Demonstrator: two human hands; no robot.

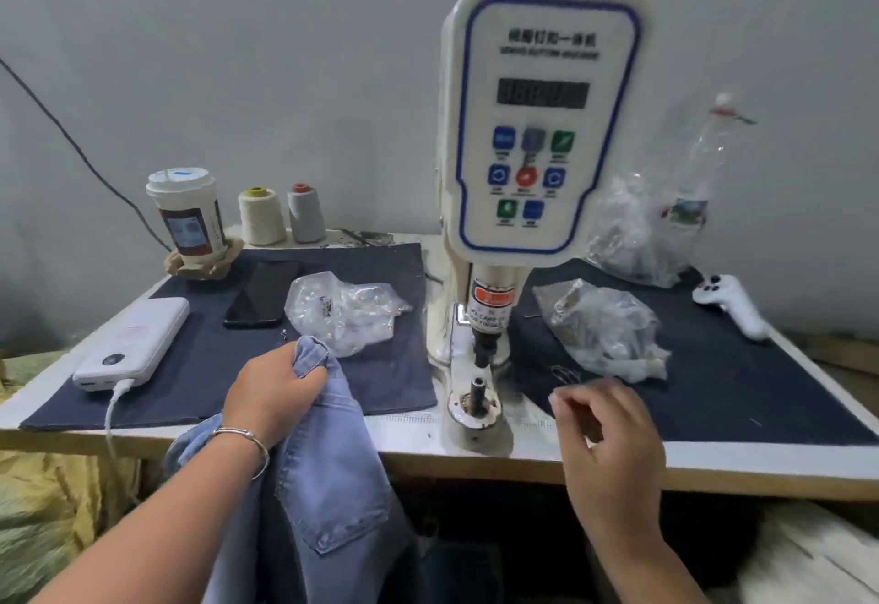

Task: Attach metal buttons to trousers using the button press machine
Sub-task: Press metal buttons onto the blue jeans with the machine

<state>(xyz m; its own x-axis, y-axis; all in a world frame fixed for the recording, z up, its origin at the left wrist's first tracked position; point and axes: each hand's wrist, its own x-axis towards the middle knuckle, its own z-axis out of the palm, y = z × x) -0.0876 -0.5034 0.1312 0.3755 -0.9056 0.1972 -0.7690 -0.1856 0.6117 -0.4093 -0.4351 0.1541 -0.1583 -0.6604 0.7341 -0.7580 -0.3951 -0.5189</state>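
The white button press machine (pixel 542 127) stands mid-table, its punch above the lower die post (pixel 477 389). My left hand (pixel 273 396) grips the waistband of light blue denim trousers (pixel 333 475), which hang over the table's front edge with a back pocket showing. My right hand (pixel 606 437) hovers right of the die with its fingers loosely curled; motion blur hides whether it pinches anything. A clear bag of buttons (pixel 342 308) lies left of the machine. Another clear bag of metal parts (pixel 606 327) lies to its right.
On the dark cloth mat (pixel 380 365) lie a white power bank (pixel 133 342) with its cable and a black phone (pixel 261 294). A cup (pixel 185 218) and two thread cones (pixel 280 215) stand at the back. A plastic bottle (pixel 704 165) and a white controller (pixel 730 303) are at right.
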